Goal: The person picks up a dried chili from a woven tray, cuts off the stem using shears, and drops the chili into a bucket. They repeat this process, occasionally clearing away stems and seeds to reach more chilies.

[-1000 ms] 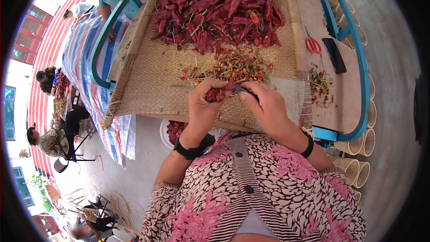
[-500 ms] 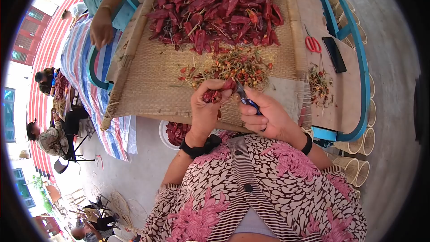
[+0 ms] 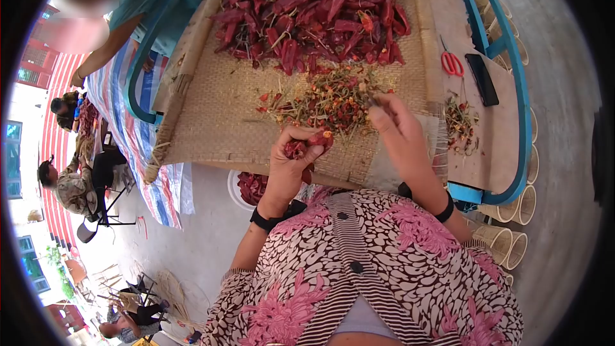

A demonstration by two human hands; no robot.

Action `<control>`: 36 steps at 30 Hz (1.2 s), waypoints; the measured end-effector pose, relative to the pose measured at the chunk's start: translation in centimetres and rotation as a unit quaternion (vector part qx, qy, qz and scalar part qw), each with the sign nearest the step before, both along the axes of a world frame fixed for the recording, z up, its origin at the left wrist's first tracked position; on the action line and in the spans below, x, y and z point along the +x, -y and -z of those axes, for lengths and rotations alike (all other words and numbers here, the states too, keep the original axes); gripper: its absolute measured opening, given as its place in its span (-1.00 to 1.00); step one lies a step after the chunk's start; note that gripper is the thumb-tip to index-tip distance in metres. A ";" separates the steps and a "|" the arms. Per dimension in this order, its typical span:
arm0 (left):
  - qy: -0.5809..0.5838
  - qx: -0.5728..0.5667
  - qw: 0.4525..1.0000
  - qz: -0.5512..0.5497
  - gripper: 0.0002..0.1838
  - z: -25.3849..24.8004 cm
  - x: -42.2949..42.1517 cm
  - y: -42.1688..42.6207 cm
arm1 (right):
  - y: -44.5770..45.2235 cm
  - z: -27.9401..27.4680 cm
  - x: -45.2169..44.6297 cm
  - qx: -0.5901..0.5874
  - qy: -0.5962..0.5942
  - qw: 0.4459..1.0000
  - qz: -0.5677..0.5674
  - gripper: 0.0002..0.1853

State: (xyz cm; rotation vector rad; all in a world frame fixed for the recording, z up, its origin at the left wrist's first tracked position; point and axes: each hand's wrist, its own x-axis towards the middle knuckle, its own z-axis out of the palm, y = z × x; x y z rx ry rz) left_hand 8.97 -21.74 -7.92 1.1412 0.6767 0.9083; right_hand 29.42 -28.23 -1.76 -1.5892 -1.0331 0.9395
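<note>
My left hand (image 3: 289, 161) is closed around dried red chilies (image 3: 319, 143), a cut end facing up between thumb and fingers. Over the pile of cut stems and caps (image 3: 333, 99), my right hand (image 3: 400, 131) is closed on the scissors; only a dark, blurred bit of them shows at the fingertips, the rest hidden by the hand. Behind the stem pile lies a large heap of dried red chilies (image 3: 314, 16) on the woven tray (image 3: 218, 102). Below my left hand, a white bowl (image 3: 233, 192) holds more red chilies.
Red-handled scissors (image 3: 452, 64), a black phone (image 3: 482, 80) and a small stem pile (image 3: 460, 122) lie on the board at right. A blue metal frame (image 3: 522, 122) borders it, with baskets (image 3: 525, 205) beyond. A person in teal (image 3: 150, 6) stands at upper left; others sit farther left.
My right hand has moved forward from the chili to above the stem pile. My left hand keeps its chilies, a cut end now showing. The person in teal has leaned and shifted an arm.
</note>
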 end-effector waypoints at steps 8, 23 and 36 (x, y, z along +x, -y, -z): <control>-0.022 0.033 0.999 0.025 -0.66 -6.9 -0.1 -2.5 | 0.1 1.5 0.6 -0.115 0.347 0.923 -0.123 -0.58; -0.443 0.373 0.814 0.050 -0.66 -3.3 15.3 -16.2 | 2.1 1.0 -0.3 -0.079 0.350 0.932 -0.039 -0.59; -0.261 0.306 0.914 0.051 -0.64 -3.9 12.7 -13.9 | 3.4 0.3 1.6 -0.010 0.231 0.971 0.056 -0.62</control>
